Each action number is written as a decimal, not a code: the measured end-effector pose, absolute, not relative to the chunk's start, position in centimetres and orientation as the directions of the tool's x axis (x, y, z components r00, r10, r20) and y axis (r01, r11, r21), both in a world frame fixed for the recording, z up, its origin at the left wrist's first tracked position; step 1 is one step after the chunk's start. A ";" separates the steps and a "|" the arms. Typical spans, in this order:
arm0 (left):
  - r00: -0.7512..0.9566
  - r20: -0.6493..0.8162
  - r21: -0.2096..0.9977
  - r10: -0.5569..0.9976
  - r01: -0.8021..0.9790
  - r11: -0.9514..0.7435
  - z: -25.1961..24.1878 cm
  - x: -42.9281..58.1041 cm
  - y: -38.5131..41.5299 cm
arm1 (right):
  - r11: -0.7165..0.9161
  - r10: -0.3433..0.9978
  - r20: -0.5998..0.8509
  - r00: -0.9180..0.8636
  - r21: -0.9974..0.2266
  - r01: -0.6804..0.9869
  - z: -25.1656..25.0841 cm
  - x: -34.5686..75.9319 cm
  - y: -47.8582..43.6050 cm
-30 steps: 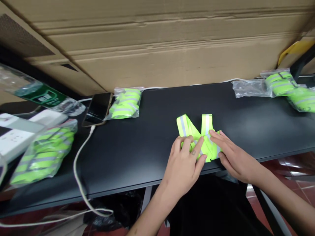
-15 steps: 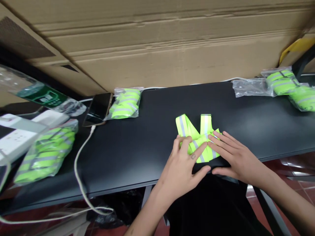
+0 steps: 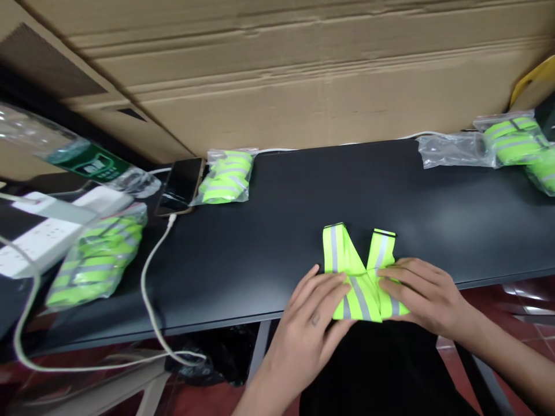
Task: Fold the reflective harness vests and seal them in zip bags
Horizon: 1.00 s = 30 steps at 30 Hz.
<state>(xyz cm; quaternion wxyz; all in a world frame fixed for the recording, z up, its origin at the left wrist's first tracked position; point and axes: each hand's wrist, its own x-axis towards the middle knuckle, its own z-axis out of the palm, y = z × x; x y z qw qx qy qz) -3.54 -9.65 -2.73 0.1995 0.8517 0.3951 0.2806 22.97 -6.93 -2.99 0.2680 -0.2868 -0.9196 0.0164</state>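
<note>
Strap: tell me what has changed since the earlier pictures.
The strap has moved toward the person, its near end now past the table edge. The left hand and right hand, earlier spread on top, now grip its sides. Phone and bags stayed put.

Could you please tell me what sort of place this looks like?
Probably a packing or storage workspace: loose yellow-green straps, similar ones in clear bags on a black table, and cardboard behind it.
</note>
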 end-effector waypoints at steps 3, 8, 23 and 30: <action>0.472 0.181 0.645 0.863 0.605 -0.467 -1.8 -3.2 -7.6 | 0.780 0.623 0.423 -0.658 -0.274 0.563 -1.9 22.4 -4.6; 0.406 0.079 0.572 0.911 0.729 -0.375 -0.9 -2.7 -3.6 | 0.674 0.736 0.307 -0.603 -0.261 0.690 -1.1 21.5 -1.0; 0.292 0.222 0.583 0.930 0.725 -0.367 -3.7 -1.8 -1.8 | 0.747 0.641 0.204 -0.740 0.052 0.663 -2.2 18.5 -1.2; 0.223 0.469 0.463 0.855 0.762 -0.453 -4.4 -0.9 -5.2 | 0.708 0.690 0.146 -0.709 0.065 0.703 -1.9 18.0 -1.6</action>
